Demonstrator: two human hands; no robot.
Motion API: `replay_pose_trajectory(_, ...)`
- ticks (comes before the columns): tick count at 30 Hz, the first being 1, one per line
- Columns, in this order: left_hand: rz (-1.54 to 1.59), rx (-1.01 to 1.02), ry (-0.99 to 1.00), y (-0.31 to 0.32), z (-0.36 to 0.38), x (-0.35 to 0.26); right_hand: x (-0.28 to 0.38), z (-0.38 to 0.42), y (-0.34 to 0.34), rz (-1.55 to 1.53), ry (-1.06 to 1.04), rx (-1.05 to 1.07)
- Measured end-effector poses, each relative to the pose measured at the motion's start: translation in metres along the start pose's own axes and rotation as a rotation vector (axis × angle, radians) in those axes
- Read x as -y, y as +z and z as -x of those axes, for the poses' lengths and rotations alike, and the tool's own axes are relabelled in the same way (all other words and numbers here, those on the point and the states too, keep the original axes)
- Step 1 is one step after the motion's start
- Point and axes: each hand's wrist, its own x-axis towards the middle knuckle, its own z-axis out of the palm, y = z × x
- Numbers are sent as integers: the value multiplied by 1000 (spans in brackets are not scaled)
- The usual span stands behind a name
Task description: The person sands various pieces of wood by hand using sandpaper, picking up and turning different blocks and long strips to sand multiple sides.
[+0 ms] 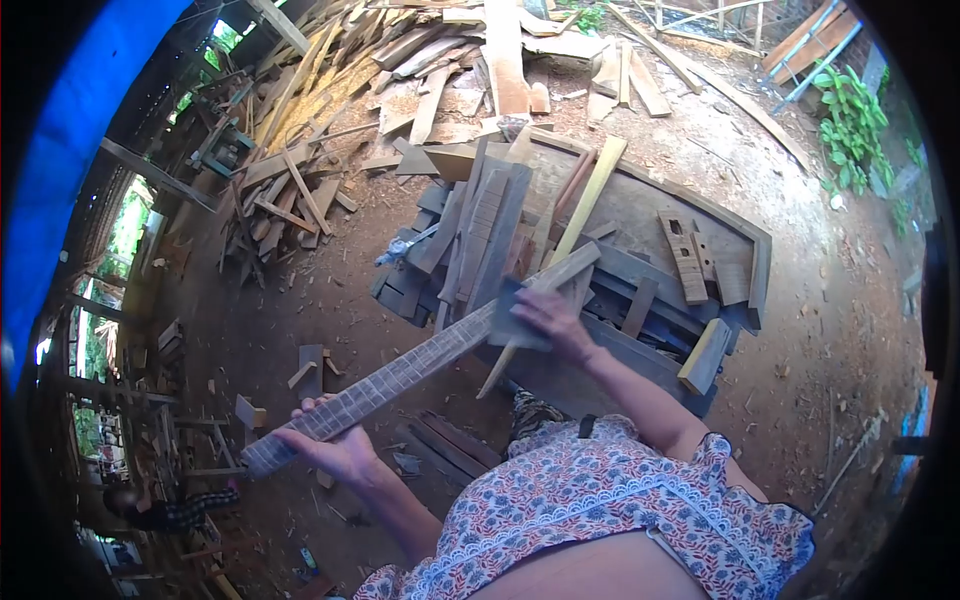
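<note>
My left hand (335, 450) is wrapped around the lower end of a long wooden plank (400, 373), thumb across its face. Pale crossing lines cover the plank, which slants up to the right. Its far end reaches over a low worktable (640, 180). Higher up the plank, my right hand (555, 325) holds a dark flat sheet (515, 325) that looks like sandpaper, laid over the wood. The hand's palm and part of the sheet's underside are hidden.
Several boards (490, 230) lie stacked on the worktable, beside a block with square holes (682, 255). Scrap wood (420, 60) is heaped beyond, and more offcuts (290, 215) lie left. Dark planks (445, 445) lie near my legs. Another person (170, 510) is at lower left.
</note>
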Motion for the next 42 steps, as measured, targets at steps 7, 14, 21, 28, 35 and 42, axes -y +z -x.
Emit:
replay_pose_trajectory(7, -7, -71, -64, -25, -14, -26, -108, 69, -23, 539, 756, 112)
replay_pose_trajectory(14, 343, -483, -330, -71, -33, 29, -47, 101, -38, -69, 1136, -148)
replay_pose_trajectory(21, 316, -688, -698, -86, -13, 146, -21, 125, -42, -205, 1180, -70)
replay_pose_trajectory(28, 432, -718, -863, -111, 5, 202, -25, 152, -68, -212, 1276, -54)
replay_pose_trajectory(35, 609, -814, -1291, -130, 52, 269, 0, 155, -75, -202, 1381, -4)
replay_pose_trajectory(42, 549, -387, -1713, -85, 56, 240, 4, 163, -84, -265, 1380, 23)
